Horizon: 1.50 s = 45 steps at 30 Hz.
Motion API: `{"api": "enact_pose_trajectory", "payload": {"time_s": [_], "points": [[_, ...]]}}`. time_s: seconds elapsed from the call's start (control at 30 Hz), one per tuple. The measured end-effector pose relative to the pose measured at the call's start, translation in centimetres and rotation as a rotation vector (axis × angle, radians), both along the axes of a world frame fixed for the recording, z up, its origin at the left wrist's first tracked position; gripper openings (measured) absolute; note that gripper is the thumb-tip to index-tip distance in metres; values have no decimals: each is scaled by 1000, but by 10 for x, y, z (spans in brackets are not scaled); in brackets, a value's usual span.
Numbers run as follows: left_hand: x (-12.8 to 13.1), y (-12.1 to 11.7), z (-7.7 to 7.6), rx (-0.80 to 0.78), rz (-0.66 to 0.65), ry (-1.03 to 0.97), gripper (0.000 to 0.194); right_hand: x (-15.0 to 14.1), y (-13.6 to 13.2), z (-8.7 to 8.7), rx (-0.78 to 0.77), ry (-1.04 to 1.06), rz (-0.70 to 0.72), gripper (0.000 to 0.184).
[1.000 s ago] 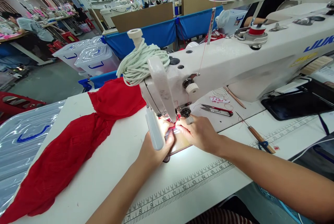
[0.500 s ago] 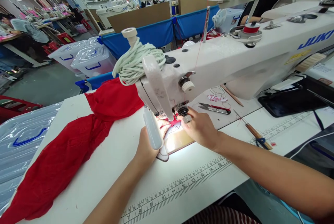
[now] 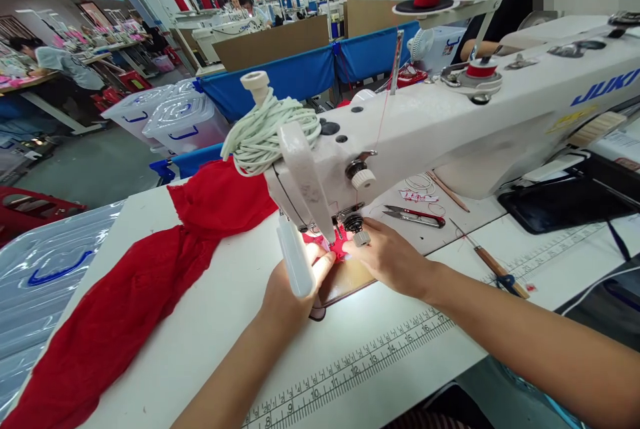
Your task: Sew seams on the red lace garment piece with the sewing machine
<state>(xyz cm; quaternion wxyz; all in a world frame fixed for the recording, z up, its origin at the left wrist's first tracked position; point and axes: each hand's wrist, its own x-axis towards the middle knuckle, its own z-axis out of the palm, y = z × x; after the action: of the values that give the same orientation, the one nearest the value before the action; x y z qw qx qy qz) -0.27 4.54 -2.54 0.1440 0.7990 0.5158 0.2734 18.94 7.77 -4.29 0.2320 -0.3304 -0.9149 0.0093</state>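
The left hand [image 3: 277,287] and right hand [image 3: 395,259] have bent fingers, their tips at a small red fabric piece [image 3: 341,243] under the head of the sewing machine [image 3: 435,129]; whether either hand pinches it, I cannot tell. To the right lie snips [image 3: 416,216], then an awl [image 3: 493,262]. Larger red cloth [image 3: 135,296] stretches along the tabletop's [image 3: 225,322] left side.
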Motion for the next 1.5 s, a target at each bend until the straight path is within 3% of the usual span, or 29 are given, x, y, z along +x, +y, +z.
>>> {"api": "enact_pose_trajectory", "payload": {"time_s": [0.1,0.17,0.37,0.53,0.7,0.97,1.23,1.5], "points": [[-4,-2,-4,177,-124,259,28,1,-1,1,-1,-28,1,30],[-5,-3,-7,237,-136,365,31,1,-2,1,11,-39,-12,30],[-3,-15,-9,282,-138,403,26,2,-3,0,28,-31,-28,31],[-1,-29,-9,221,-70,516,41,3,-3,-1,45,-55,-35,28],[4,-35,-9,259,-103,666,50,3,-3,-1,30,-74,-33,23],[8,-39,-9,260,-103,740,50,3,-1,-2,70,-41,-9,28],[10,-40,-9,366,-82,756,49,3,1,-1,40,-53,1,28],[16,-41,-11,331,-8,690,50,2,5,-3,62,-63,-25,25]]}}
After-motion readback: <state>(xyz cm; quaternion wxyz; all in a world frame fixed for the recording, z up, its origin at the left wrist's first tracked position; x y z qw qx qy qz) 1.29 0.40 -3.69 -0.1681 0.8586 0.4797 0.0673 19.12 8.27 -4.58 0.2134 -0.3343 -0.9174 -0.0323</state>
